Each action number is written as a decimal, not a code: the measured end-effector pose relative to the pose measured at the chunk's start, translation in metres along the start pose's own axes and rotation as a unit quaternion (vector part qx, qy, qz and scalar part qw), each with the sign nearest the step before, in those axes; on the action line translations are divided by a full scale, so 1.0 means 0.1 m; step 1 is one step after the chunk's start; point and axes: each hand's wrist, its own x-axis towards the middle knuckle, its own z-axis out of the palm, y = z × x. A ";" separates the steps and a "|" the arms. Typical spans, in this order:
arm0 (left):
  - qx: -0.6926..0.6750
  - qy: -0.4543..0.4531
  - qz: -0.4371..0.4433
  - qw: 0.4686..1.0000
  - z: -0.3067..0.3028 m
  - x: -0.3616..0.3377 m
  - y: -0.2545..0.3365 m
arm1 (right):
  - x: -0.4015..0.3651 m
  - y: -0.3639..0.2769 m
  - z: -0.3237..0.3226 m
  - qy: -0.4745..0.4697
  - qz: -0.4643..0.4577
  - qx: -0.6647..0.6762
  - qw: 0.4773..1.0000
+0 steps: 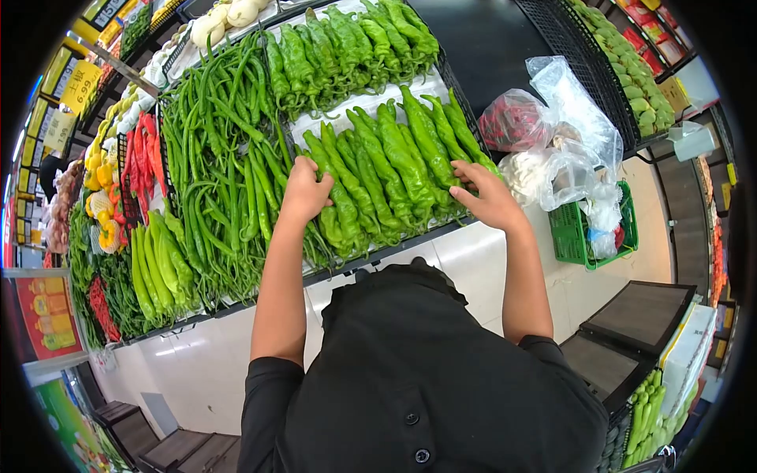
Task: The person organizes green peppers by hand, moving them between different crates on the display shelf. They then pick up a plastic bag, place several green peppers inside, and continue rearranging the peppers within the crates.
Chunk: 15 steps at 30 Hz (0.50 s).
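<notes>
A front row of long green peppers lies side by side on white lining in a black crate. At the left end of this row, my left hand touches the outer peppers, its thumb apart from its bent fingers. My right hand rests at the right end, fingers and thumb spread over the peppers there. Neither hand grasps a pepper. Behind lies a second row of wrinkled green peppers. Left of my left hand is a heap of thin green chillies.
Red chillies and pale green peppers lie further left. Bagged produce and clear plastic bags sit to the right, above a green basket. Dark crates stand at the lower right. Tiled floor runs below the stand.
</notes>
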 end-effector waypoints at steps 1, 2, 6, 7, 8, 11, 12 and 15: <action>0.003 0.003 0.004 1.000 0.01 0.00 -0.02 | 0.00 0.00 0.00 -0.002 -0.002 -0.005 1.000; 0.005 0.006 0.008 1.000 0.02 0.02 -0.06 | -0.01 0.00 0.00 -0.003 -0.003 -0.009 1.000; 0.013 0.019 0.032 0.999 0.01 -0.02 -0.08 | 0.00 -0.03 -0.01 -0.007 -0.006 -0.019 1.000; 0.032 0.029 0.047 0.998 0.02 -0.02 -0.11 | 0.00 -0.03 -0.01 -0.009 -0.005 -0.020 1.000; 0.051 0.038 0.061 0.996 0.04 -0.01 -0.16 | 0.00 -0.03 -0.01 -0.009 -0.007 -0.021 1.000; 0.055 0.046 0.079 0.994 0.04 -0.08 -0.16 | -0.01 0.00 0.00 -0.009 -0.012 -0.028 0.999; 0.047 0.046 0.080 0.995 0.05 -0.12 -0.14 | -0.02 0.01 0.00 -0.008 -0.016 -0.032 0.999; 0.049 0.070 0.160 0.983 -0.10 -0.36 -0.11 | -0.03 0.02 -0.01 -0.010 -0.048 -0.042 0.998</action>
